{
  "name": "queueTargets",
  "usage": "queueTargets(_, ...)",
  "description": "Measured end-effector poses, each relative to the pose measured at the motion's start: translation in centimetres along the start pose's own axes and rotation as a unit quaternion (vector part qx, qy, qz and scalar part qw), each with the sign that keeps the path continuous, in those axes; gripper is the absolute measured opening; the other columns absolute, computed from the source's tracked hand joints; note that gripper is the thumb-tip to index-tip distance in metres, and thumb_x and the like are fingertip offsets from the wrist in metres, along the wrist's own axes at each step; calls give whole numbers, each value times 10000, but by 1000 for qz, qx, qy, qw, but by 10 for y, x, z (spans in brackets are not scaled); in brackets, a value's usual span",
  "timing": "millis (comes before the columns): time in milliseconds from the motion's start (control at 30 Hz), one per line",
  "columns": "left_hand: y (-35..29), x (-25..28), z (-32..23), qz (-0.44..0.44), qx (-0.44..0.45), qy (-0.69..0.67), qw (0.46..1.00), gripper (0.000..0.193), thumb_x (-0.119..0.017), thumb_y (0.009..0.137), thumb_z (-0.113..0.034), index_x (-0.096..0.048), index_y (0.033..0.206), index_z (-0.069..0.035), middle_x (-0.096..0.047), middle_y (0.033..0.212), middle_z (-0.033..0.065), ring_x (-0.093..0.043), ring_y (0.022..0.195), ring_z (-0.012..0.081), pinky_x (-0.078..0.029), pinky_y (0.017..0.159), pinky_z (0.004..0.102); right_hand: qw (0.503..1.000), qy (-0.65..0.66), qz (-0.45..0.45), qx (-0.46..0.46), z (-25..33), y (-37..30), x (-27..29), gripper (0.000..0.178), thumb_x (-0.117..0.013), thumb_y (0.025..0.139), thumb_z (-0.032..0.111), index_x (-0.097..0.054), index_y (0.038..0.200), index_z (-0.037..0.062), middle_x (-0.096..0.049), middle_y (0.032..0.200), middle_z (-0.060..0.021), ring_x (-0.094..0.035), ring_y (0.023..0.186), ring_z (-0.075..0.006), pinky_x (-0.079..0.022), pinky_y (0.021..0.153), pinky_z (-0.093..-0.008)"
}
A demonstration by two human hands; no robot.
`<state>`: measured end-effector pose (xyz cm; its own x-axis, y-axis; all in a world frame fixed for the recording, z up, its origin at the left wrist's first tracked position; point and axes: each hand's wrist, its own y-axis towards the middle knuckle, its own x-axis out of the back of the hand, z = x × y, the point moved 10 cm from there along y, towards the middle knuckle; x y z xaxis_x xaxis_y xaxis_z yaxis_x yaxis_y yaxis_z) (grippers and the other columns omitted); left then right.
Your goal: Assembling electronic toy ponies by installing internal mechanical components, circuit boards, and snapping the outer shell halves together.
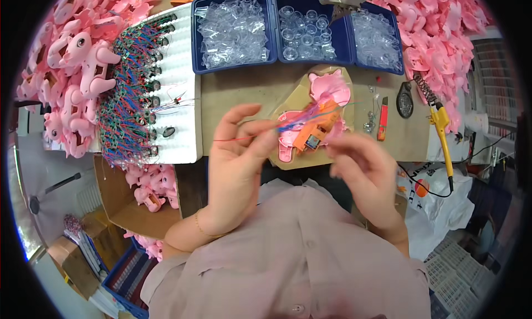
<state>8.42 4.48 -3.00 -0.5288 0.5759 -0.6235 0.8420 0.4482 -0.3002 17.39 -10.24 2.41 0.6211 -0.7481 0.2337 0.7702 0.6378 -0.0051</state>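
My left hand [238, 158] pinches a bundle of thin coloured wires [285, 126] between thumb and fingers. A red wire sticks out past its fingers to the left. The wires run to an orange plastic box [315, 135], which has a small dark part on its near end. Beneath it lies a pink toy animal shell [330, 86] on a tan work pad [288, 163]. My right hand [363, 166] is beside the box's right side, its fingers curled and slightly blurred; whether they hold anything is hidden.
Blue bins [195, 47] of clear plastic parts line the back. A wire-and-component heap [130, 97] and pink shells [83, 64] are at left. A red cutter [383, 119], a black oval piece [405, 100] and a yellow soldering iron [440, 122] lie at right.
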Motion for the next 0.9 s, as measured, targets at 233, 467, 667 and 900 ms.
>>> queueTargets(233, 5, -17, 0, 42, -7, 64, 997, 518, -629, 861, 11, -361, 1303, -29, -600, 972, 74, -590, 893, 111, -486, 757, 223, 988, -64, 60, 131, 31, 50, -26, 74, -652, 838, 21, -629, 887, -29, -598, 799, -58, -547, 628, -90, -446, 569, -239)
queueTargets(467, 4, -18, 0, 19, -39, 25, 999, 455, -596, 883, 0, -372, 1275, -54, -582, 906, 37, -572, 826, 91, -455, 749, 217, 947, 297, 77, -91, -27, 35, -45, 128, -591, 915, 91, -596, 906, -36, -580, 861, -49, -526, 686, -82, -433, 617, -215)
queueTargets(667, 8, -19, -7, -2, -56, 32, 998, 471, -581, 884, 12, -364, 1290, -90, -561, 944, 26, -546, 851, 76, -430, 742, 214, 984, 156, -4, 85, -1, 31, -24, 78, -593, 879, 19, -598, 932, -38, -587, 916, -87, -544, 706, -112, -447, 650, -228)
queueTargets(900, 4, -27, -26, 72, -109, 238, 962, 146, -661, 837, 14, -640, 981, 11, -613, 1006, 84, -614, 830, 102, -509, 704, 219, 965, -160, 3, 206, 54, 16, -21, 131, -640, 801, -29, -624, 931, -21, -663, 844, -125, -630, 723, -218, -488, 641, -321)
